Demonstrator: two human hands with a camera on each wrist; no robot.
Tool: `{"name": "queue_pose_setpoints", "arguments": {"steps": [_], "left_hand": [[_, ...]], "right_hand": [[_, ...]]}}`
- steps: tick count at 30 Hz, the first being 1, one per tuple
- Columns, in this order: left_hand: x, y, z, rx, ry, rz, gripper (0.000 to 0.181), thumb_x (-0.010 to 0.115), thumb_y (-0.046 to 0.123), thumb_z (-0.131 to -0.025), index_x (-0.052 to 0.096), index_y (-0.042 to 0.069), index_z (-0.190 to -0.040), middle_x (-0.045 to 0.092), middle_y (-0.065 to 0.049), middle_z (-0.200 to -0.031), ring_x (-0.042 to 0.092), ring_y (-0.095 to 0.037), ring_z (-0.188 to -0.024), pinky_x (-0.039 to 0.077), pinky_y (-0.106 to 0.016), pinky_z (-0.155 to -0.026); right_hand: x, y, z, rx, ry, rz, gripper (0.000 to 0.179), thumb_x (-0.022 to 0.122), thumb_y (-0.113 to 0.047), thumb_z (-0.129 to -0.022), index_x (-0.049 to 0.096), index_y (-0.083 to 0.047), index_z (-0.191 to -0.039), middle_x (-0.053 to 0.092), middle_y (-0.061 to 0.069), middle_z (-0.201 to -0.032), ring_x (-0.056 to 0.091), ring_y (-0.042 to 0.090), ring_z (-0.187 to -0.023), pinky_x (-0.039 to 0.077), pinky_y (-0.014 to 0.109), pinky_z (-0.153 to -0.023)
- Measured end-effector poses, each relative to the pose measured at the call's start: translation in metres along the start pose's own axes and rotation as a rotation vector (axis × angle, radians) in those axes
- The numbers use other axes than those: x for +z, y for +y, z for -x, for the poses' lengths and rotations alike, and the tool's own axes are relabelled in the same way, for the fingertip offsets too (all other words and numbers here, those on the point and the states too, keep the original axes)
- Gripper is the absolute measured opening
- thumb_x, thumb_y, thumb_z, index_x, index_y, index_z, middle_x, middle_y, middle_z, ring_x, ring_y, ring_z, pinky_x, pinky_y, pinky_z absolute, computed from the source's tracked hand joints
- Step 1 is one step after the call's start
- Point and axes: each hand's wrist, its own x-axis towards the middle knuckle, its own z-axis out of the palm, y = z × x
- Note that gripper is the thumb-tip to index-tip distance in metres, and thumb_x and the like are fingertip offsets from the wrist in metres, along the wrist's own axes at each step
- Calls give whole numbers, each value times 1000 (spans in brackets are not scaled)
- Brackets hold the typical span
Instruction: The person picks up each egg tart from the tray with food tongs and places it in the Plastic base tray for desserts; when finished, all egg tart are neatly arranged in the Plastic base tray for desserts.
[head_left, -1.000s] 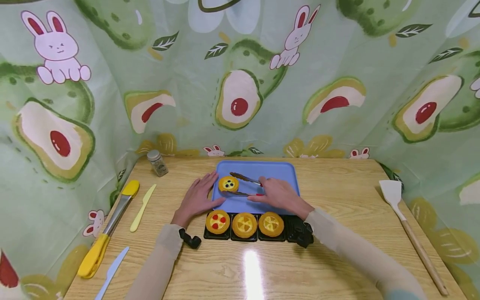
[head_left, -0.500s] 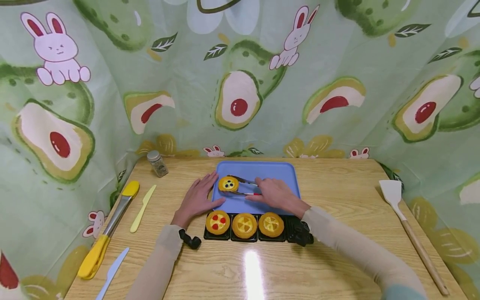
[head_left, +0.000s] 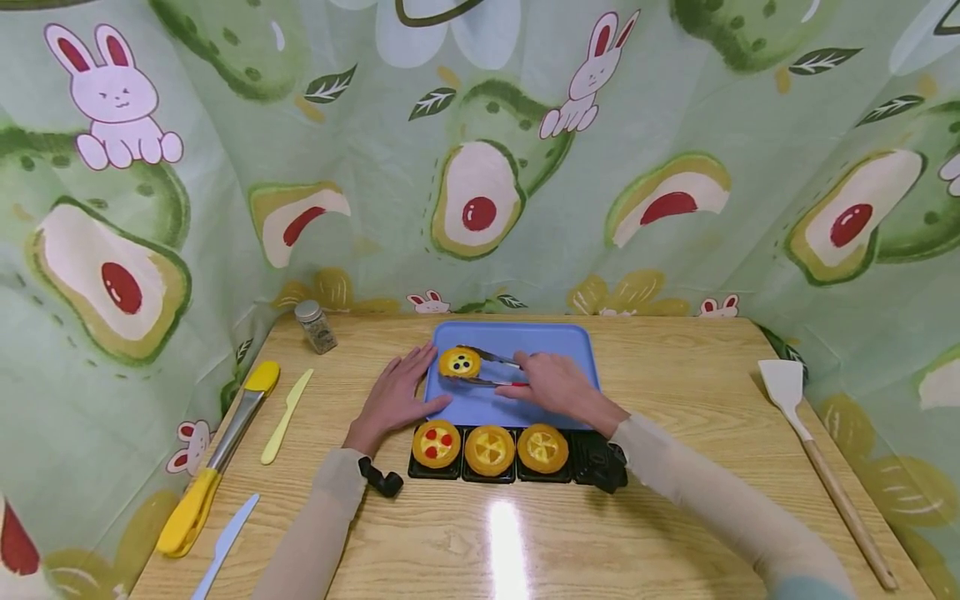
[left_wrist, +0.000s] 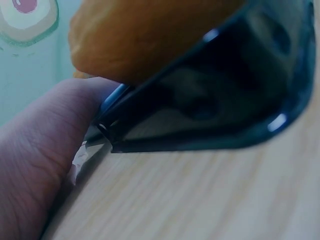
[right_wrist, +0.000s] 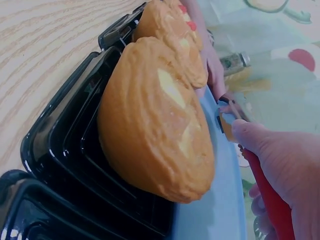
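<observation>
My right hand [head_left: 558, 388] holds red-handled tongs [head_left: 495, 358] over the blue tray [head_left: 532, 337]. Between the tong tips is a small egg tart [head_left: 460, 363] with dark blue berries, at the tray's left side. My left hand [head_left: 392, 396] rests at the tray's left edge, fingers straight and thumb on the near corner. In front of the tray, a tart with red toppings [head_left: 436, 443] and two tarts with yellow wedges, one [head_left: 489, 451] beside the other [head_left: 542, 449], sit in black cups. The right wrist view shows the red handle [right_wrist: 270, 195] inside my right hand.
A black cup [head_left: 587, 448] without a tart ends the row at right. Leftward lie yellow tongs [head_left: 232, 442], a yellow knife [head_left: 287, 417], a blue knife [head_left: 225, 542] and a shaker jar [head_left: 315, 327]. A white spatula [head_left: 783, 387] lies far right. Patterned cloth hangs behind.
The tong arms have closed in around the berry tart. Since half a second ago, the tart and tongs have shifted slightly up and right in view. The left hand has stayed put.
</observation>
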Motion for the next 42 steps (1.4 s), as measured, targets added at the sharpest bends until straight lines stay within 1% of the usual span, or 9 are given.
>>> {"name": "queue_pose_setpoints", "arguments": {"steps": [8, 14, 20, 23, 27, 30, 32, 38, 42], "left_hand": [[-2, 1, 0, 6, 2, 4, 107, 57, 81, -88, 22, 19, -168, 18, 5, -174, 18, -22, -161, 13, -50, -130], [-2, 2, 0, -3, -11, 7, 107, 55, 82, -89, 21, 20, -168, 16, 6, -174, 16, -21, -161, 11, -49, -130], [-1, 3, -1, -1, -11, 8, 107, 55, 82, -89, 22, 19, -168, 16, 5, -174, 16, -21, -161, 12, -51, -130], [-1, 3, 0, 0, -12, 11, 107, 55, 82, -89, 23, 19, -168, 17, 4, -174, 16, -22, -161, 12, -51, -130], [-1, 2, 0, -7, -17, 8, 106, 54, 83, -89, 23, 20, -168, 17, 5, -174, 16, -20, -161, 11, -50, -130], [0, 2, 1, -10, -18, 9, 106, 54, 83, -89, 22, 21, -168, 17, 5, -174, 16, -20, -161, 11, -49, -130], [0, 1, 2, -9, -15, 11, 106, 54, 82, -89, 22, 21, -168, 17, 5, -174, 16, -21, -161, 10, -50, -130], [1, -1, 1, 6, 1, 5, 105, 54, 82, -89, 22, 20, -169, 18, 3, -174, 17, -23, -161, 11, -51, -130], [0, -1, 1, 13, 4, 10, 105, 55, 81, -89, 22, 20, -168, 18, 2, -175, 18, -24, -161, 12, -52, -130]], "right_hand": [[-7, 2, 10, 16, 40, 13, 61, 64, -70, -93, 66, -10, -105, 62, -2, -73, 52, 11, -54, 45, 28, -47], [-12, 2, 22, 20, 107, 11, 59, 68, -70, -90, 66, -11, -98, 53, -5, -63, 48, 12, -51, 39, 27, -45], [-22, 6, 36, 60, 138, -33, 52, 75, -66, -87, 62, -15, -93, 51, -6, -61, 45, 12, -49, 35, 30, -42], [-26, 11, 42, 83, 138, -45, 50, 75, -65, -87, 59, -18, -89, 45, -7, -58, 40, 12, -48, 31, 30, -41], [-32, 17, 50, 99, 152, -51, 53, 75, -66, -87, 55, -17, -84, 33, -7, -56, 30, 12, -47, 22, 30, -43], [-33, 21, 56, 108, 164, -51, 55, 73, -69, -86, 53, -18, -82, 30, -7, -57, 28, 12, -46, 20, 30, -44], [-34, 23, 61, 122, 167, -45, 57, 71, -72, -86, 50, -20, -81, 30, -7, -57, 29, 12, -47, 20, 29, -44], [-36, 26, 75, 194, 148, -65, 55, 76, -66, -85, 55, -16, -84, 38, -5, -57, 36, 14, -47, 24, 29, -44], [-37, 30, 89, 225, 152, -69, 56, 77, -66, -85, 55, -14, -83, 37, -5, -59, 38, 14, -49, 24, 29, -45]]}}
